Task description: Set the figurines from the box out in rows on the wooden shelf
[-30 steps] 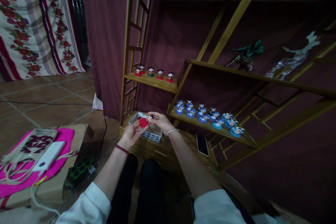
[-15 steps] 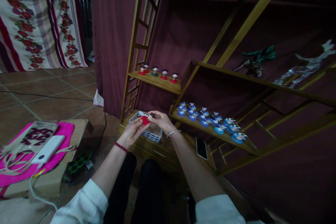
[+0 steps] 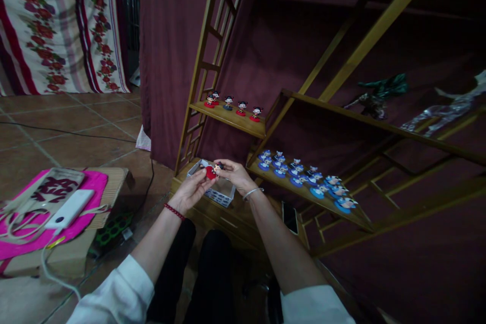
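Between my two hands is a small figurine [image 3: 211, 172] with a red round base and a dark-haired head, tipped on its side. My left hand [image 3: 192, 190] pinches the red base. The fingers of my right hand [image 3: 234, 174] close on the head end. Just beneath them a shallow white box [image 3: 221, 198] with a patterned side sits on the low wooden cabinet; its inside is partly hidden by my hands. On the small upper shelf [image 3: 231, 119] stand several similar figurines [image 3: 242, 108], mostly on red bases, one on a dark base.
Several blue-based figurines [image 3: 297, 174] fill the shelf to the right, with a phone [image 3: 289, 216] below it. Higher up stand a green statuette [image 3: 383, 92] and a clear animal figure [image 3: 436, 111]. At left, a power bank [image 3: 70, 209] and cables lie on a pink cloth [image 3: 97, 187] over a cardboard box.
The camera view has shifted slightly. Both hands keep hold of the figurine above the box, in nearly the same pose.
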